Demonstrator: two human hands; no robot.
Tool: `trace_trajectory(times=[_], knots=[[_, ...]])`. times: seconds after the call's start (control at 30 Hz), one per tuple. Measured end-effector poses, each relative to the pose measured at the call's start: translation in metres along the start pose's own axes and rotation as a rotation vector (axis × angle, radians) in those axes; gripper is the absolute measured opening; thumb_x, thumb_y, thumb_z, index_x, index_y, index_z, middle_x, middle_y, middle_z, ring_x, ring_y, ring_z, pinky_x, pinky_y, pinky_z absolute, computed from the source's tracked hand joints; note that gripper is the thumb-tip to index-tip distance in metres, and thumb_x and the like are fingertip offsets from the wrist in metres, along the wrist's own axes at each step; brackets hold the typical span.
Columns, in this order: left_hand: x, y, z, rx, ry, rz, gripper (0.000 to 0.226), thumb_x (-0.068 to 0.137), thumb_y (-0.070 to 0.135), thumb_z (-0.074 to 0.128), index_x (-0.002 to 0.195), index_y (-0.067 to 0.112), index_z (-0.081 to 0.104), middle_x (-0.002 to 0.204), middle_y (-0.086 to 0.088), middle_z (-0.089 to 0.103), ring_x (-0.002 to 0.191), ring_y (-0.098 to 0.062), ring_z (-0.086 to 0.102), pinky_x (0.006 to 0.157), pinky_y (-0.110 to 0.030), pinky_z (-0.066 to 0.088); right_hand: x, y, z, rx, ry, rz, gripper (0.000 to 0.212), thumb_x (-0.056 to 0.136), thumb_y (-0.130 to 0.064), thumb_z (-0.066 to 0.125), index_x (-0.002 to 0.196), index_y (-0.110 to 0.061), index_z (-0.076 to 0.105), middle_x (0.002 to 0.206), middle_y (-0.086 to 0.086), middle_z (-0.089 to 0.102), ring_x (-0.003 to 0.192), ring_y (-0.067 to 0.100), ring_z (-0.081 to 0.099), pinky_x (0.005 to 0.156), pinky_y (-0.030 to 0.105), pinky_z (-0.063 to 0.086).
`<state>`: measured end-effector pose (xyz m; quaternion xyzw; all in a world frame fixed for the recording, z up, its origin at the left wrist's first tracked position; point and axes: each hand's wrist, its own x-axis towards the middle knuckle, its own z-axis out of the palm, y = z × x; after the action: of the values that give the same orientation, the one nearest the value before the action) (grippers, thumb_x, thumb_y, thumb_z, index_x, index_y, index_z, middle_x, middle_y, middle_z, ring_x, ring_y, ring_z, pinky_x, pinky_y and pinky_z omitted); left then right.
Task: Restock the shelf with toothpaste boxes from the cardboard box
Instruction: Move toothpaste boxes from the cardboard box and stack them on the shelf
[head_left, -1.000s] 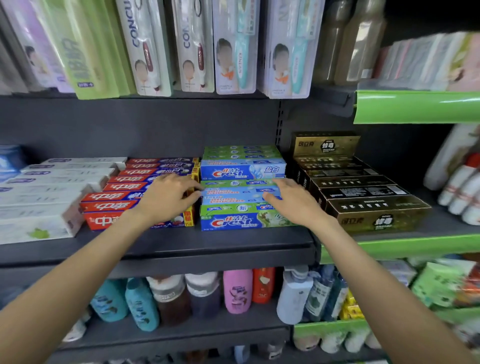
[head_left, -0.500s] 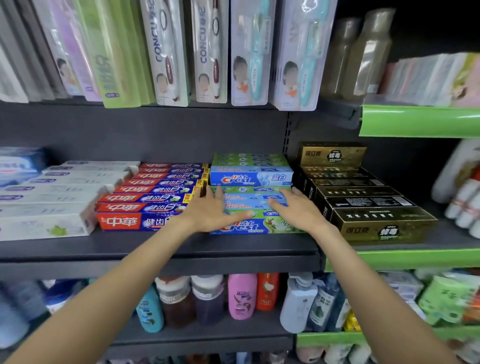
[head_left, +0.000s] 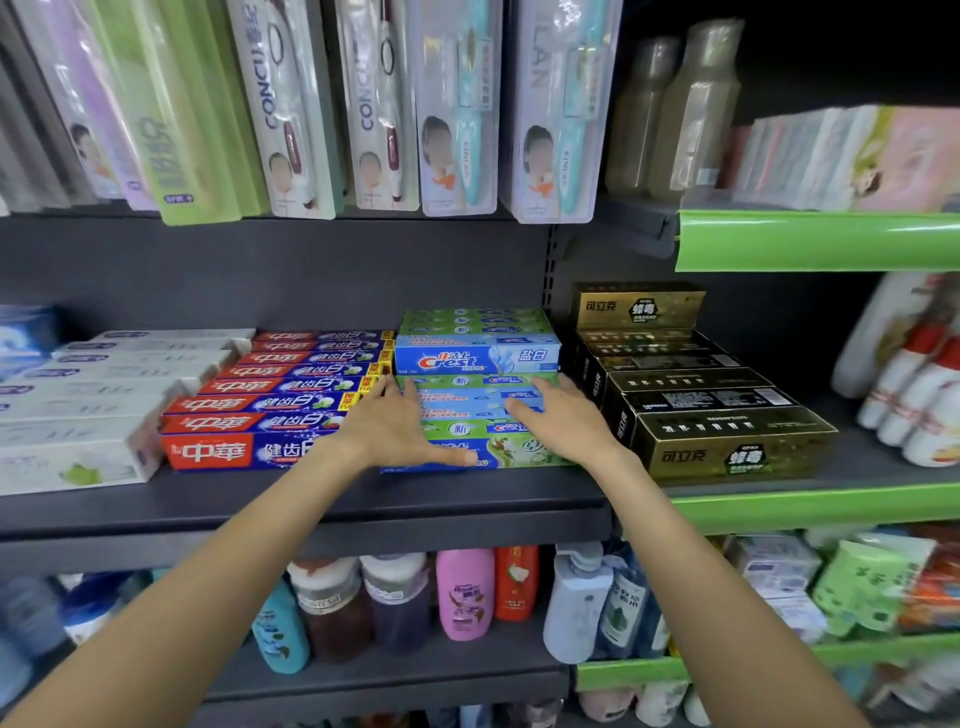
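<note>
Green-and-blue Crest toothpaste boxes (head_left: 475, 358) sit stacked in the middle of the dark grey shelf (head_left: 311, 499), their near ends close to the shelf's front edge. Left hand (head_left: 395, 431) lies flat on the left part of the lower stack, fingers straight and spread, thumb stretched along the near box's front face. Right hand (head_left: 563, 418) lies flat on the right part of the same stack, fingers extended toward the far side; neither hand curls round a box. Red-and-blue toothpaste boxes (head_left: 270, 402) butt against the Crest stack on the left, no gap visible. Black-and-gold boxes (head_left: 727, 441) stand just right of it; whether they touch is probably hidden by the right wrist. White boxes (head_left: 78, 415) fill the far left. A narrow bare strip of shelf runs along the front edge, near the boxes. Toothbrush packs (head_left: 457, 104) hang above, with open space between them and the stacks. Bottles (head_left: 465, 592) line the lower shelf.
</note>
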<state>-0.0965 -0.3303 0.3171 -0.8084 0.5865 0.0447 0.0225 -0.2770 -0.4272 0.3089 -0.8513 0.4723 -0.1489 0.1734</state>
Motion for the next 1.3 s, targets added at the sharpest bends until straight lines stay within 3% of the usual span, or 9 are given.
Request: trace_trajectory(times=[0.2, 0.33, 0.5, 0.67, 0.73, 0.83, 0.93, 1.07, 1.3], knots=[[-0.002, 0.0, 0.003, 0.015, 0.055, 0.006, 0.138, 0.049, 0.094, 0.034, 0.15, 0.006, 0.002, 0.158, -0.012, 0.01, 0.146, -0.027, 0.001, 0.119, -0.036, 0.003, -0.005, 0.0, 0.002, 0.096, 0.049, -0.01, 0.062, 0.096, -0.047, 0.042, 0.147, -0.015, 0.027, 0.156, 0.015, 0.014, 0.14, 0.029, 0.024, 0.107, 0.032, 0.029], [-0.005, 0.001, 0.003, 0.059, 0.061, -0.001, 0.131, 0.052, 0.094, 0.03, 0.151, 0.013, 0.0, 0.157, -0.017, 0.004, 0.146, -0.028, 0.001, 0.119, -0.039, 0.001, -0.008, 0.003, 0.003, 0.12, 0.034, -0.028, 0.067, 0.094, -0.052, 0.041, 0.149, -0.017, 0.024, 0.158, 0.016, 0.003, 0.145, 0.03, 0.012, 0.113, 0.036, 0.021], [-0.013, 0.002, 0.011, 0.274, 0.244, 0.07, 0.125, 0.047, 0.095, -0.008, 0.149, 0.028, 0.014, 0.155, -0.005, 0.024, 0.136, -0.022, 0.036, 0.117, -0.046, 0.01, -0.034, 0.014, 0.007, 0.131, 0.002, -0.094, 0.085, 0.087, -0.061, 0.048, 0.151, -0.018, 0.013, 0.157, 0.017, -0.007, 0.145, 0.036, 0.004, 0.116, 0.04, 0.014], [-0.017, 0.007, 0.018, 0.228, 0.339, 0.016, 0.127, 0.047, 0.095, -0.007, 0.147, 0.025, 0.025, 0.152, 0.001, 0.031, 0.129, -0.021, 0.046, 0.113, -0.042, 0.021, -0.047, 0.027, 0.008, 0.13, -0.006, -0.148, 0.09, 0.084, -0.059, 0.055, 0.151, -0.018, 0.009, 0.157, 0.019, -0.006, 0.143, 0.035, 0.015, 0.112, 0.039, 0.025], [-0.017, 0.01, 0.018, 0.171, 0.305, 0.024, 0.129, 0.047, 0.097, -0.002, 0.148, 0.021, 0.022, 0.154, -0.006, 0.027, 0.138, -0.022, 0.033, 0.116, -0.04, 0.013, -0.047, 0.028, 0.005, 0.16, 0.001, -0.151, 0.091, 0.084, -0.058, 0.056, 0.151, -0.018, 0.01, 0.157, 0.021, -0.003, 0.143, 0.035, 0.018, 0.111, 0.039, 0.026], [-0.016, 0.012, 0.014, 0.104, 0.179, 0.012, 0.12, 0.058, 0.095, 0.026, 0.15, 0.02, 0.012, 0.156, -0.013, 0.015, 0.144, -0.026, 0.018, 0.118, -0.04, 0.002, -0.042, 0.028, 0.001, 0.153, -0.017, -0.159, 0.096, 0.082, -0.059, 0.058, 0.151, -0.016, 0.008, 0.157, 0.021, -0.003, 0.143, 0.034, 0.016, 0.112, 0.039, 0.024], [-0.012, 0.015, 0.009, 0.15, 0.098, -0.007, 0.125, 0.053, 0.094, 0.026, 0.151, 0.02, 0.003, 0.157, -0.016, 0.01, 0.143, -0.03, 0.018, 0.119, -0.042, 0.005, -0.034, 0.028, -0.003, 0.147, -0.071, -0.16, 0.101, 0.079, -0.059, 0.063, 0.151, -0.016, 0.006, 0.157, 0.018, -0.006, 0.144, 0.031, 0.015, 0.113, 0.036, 0.024], [-0.013, 0.019, 0.007, 0.179, 0.12, 0.001, 0.111, 0.068, 0.082, 0.04, 0.151, 0.018, 0.005, 0.156, -0.016, 0.012, 0.139, -0.033, 0.026, 0.115, -0.04, 0.015, -0.03, 0.026, -0.002, 0.123, -0.106, -0.149, 0.102, 0.08, -0.055, 0.064, 0.152, -0.016, 0.003, 0.157, 0.015, -0.012, 0.143, 0.03, 0.018, 0.112, 0.035, 0.026], [-0.012, 0.016, 0.011, 0.206, 0.164, 0.017, 0.113, 0.063, 0.085, 0.032, 0.15, 0.017, 0.009, 0.155, -0.017, 0.018, 0.136, -0.033, 0.033, 0.115, -0.039, 0.016, -0.03, 0.027, 0.0, 0.089, -0.102, -0.157, 0.098, 0.084, -0.053, 0.061, 0.151, -0.014, 0.002, 0.157, 0.016, -0.012, 0.143, 0.031, 0.018, 0.111, 0.036, 0.027]])
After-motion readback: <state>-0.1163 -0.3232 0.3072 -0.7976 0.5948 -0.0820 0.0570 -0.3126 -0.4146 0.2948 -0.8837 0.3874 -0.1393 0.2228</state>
